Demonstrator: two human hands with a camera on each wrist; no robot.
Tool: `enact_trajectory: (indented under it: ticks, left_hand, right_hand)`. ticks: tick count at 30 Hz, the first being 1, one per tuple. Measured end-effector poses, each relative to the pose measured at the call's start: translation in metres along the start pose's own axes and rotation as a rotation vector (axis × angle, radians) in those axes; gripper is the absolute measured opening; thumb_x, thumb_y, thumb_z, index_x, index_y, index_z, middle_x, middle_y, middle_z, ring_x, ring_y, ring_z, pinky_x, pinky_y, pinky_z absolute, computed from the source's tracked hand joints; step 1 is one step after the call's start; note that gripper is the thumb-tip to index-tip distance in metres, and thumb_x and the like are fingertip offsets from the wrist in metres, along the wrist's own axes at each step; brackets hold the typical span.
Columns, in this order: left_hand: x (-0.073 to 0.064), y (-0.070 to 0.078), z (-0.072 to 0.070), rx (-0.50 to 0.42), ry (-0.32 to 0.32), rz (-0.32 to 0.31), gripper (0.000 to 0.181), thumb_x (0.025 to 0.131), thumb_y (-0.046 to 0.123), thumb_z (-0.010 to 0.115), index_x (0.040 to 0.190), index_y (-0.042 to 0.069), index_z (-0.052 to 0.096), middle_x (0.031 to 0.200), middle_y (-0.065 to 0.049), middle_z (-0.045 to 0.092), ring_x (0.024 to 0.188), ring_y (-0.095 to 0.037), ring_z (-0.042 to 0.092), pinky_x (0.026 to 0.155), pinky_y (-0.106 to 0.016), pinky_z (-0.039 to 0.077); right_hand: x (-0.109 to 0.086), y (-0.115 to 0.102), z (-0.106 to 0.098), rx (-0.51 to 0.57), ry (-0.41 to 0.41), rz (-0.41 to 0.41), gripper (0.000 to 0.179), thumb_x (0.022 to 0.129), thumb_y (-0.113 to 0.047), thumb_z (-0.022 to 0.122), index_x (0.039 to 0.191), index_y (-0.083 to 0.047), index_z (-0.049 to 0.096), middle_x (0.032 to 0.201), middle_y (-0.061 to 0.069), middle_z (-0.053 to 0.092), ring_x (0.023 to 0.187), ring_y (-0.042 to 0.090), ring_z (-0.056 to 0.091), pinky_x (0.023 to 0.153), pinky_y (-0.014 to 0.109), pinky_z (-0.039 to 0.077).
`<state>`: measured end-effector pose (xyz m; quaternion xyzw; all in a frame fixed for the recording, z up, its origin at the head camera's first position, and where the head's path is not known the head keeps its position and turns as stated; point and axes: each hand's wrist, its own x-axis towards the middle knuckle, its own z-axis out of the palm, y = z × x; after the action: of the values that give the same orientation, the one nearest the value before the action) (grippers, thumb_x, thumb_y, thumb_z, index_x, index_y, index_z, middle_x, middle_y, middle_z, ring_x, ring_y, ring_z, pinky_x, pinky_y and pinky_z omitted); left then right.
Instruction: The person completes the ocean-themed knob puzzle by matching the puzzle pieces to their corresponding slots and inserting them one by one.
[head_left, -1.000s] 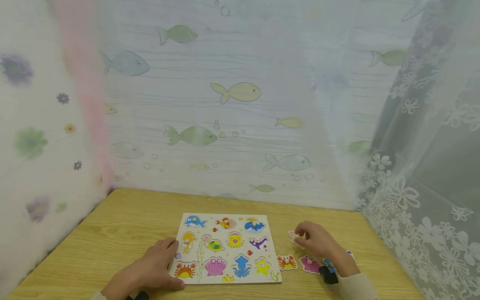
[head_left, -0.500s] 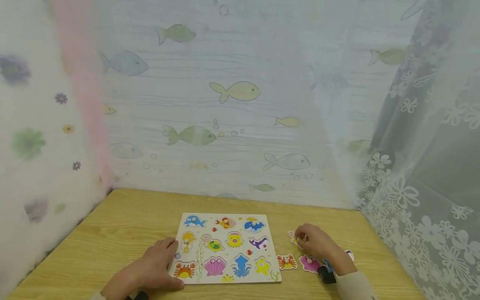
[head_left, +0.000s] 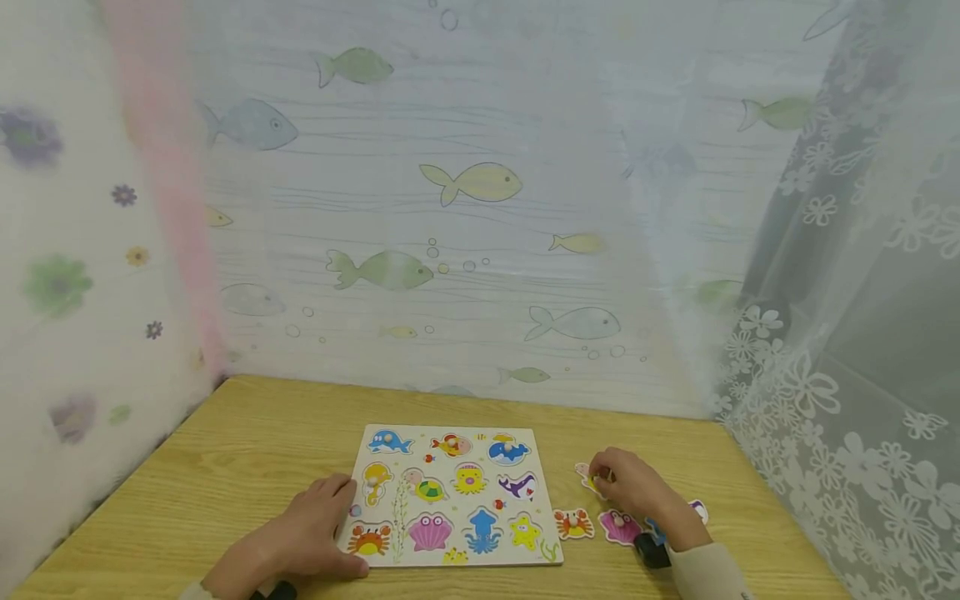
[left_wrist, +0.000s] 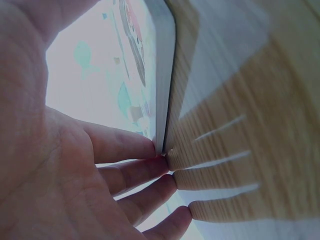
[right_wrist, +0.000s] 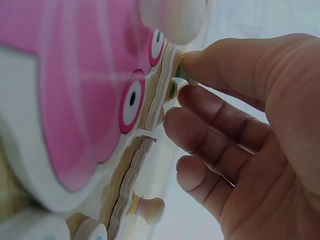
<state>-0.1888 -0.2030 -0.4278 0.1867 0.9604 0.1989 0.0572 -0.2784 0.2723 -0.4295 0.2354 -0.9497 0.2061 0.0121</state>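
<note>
A wooden sea-animal puzzle board (head_left: 543, 533) lies flat on the table. My left hand (head_left: 313, 529) rests at its left side, fingers fairly straight along the edge and thumb at the near corner. In the left wrist view, the fingertips (left_wrist: 165, 167) touch the table beside the board's edge (left_wrist: 162, 75). To the right of the board, my right hand (head_left: 630, 482) pinches the knob of a turtle puzzle piece (head_left: 582, 471) between thumb and fingers. The right wrist view shows the piece's green and yellow face (right_wrist: 173, 90) at the fingertips, partly hidden by the hand.
Loose knobbed pieces lie nearer me: a crab (head_left: 574, 524), a pink shell (head_left: 619, 527), a blue piece (head_left: 656, 531) and a purple-white piece (head_left: 701, 509), the last two partly behind the right arm. Several knobbed pieces, including a seahorse (head_left: 377, 485), sit in the board. A fish-print curtain (head_left: 480, 333) hangs behind.
My right hand has drawn its fingers slightly closer together over the turtle piece. The left hand and the board have stayed in place.
</note>
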Motion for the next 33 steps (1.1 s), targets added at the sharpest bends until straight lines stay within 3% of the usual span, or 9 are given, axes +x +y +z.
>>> enact_trajectory:
  ticks: [10, 15, 33]
  left_hand:
    - [0.0, -0.001, 0.0, -0.012, -0.003, -0.001, 0.113, 0.059, 0.069, 0.076, 0.136, -0.007, 0.044, 0.137, -0.02, 0.041, 0.126, -0.039, 0.037, 0.1, -0.059, 0.032]
    - [-0.001, -0.001, 0.0, -0.008, -0.013, -0.007, 0.114, 0.059, 0.07, 0.075, 0.136, -0.008, 0.043, 0.138, -0.02, 0.041, 0.126, -0.039, 0.037, 0.101, -0.059, 0.032]
    - [-0.001, 0.0, -0.001, -0.015, -0.008, 0.016, 0.112, 0.06, 0.068, 0.076, 0.136, -0.007, 0.042, 0.138, -0.021, 0.041, 0.126, -0.039, 0.037, 0.1, -0.06, 0.032]
  right_hand:
    - [0.005, -0.002, 0.0, -0.013, 0.033, -0.004, 0.008, 0.087, -0.006, 0.063, 0.088, -0.013, 0.066, 0.078, -0.009, 0.052, 0.069, 0.006, 0.047, 0.06, 0.025, 0.042]
    - [0.01, -0.014, 0.0, 0.001, 0.037, -0.057, 0.005, 0.085, -0.005, 0.063, 0.088, -0.009, 0.066, 0.077, -0.008, 0.052, 0.069, 0.006, 0.047, 0.059, 0.025, 0.042]
    - [0.04, -0.062, 0.018, -0.019, 0.0, -0.14, 0.007, 0.087, -0.009, 0.065, 0.09, -0.015, 0.067, 0.08, -0.011, 0.052, 0.073, 0.009, 0.049, 0.065, 0.025, 0.045]
